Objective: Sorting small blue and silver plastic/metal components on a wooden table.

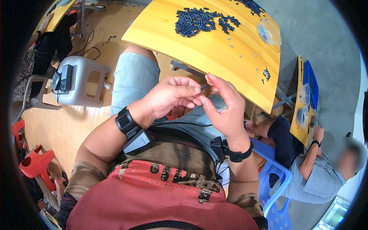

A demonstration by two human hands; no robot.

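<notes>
Above my lap, short of the table's near edge, my left hand (174,94) pinches a small black part (203,87) between thumb and fingers. Close beside it on the right is my right hand (226,101), its fingers stretched and its thumb apart from them. The right thumb tip comes near the left fingertips; whether it touches the part I cannot tell. On the yellow table (165,32) lies a heap of short black cylindrical parts (193,23), with a smaller cluster (229,23) to its right. Tiny dark pieces (266,73) lie by the right edge.
A clear plastic bowl (268,32) and a few tiny silvery bits (240,56) are on the table. A grey stool (82,80) with black boxes stands left. A blue chair (274,180) and a seated person (316,178) are at right, beside another table with a blue tray (310,82).
</notes>
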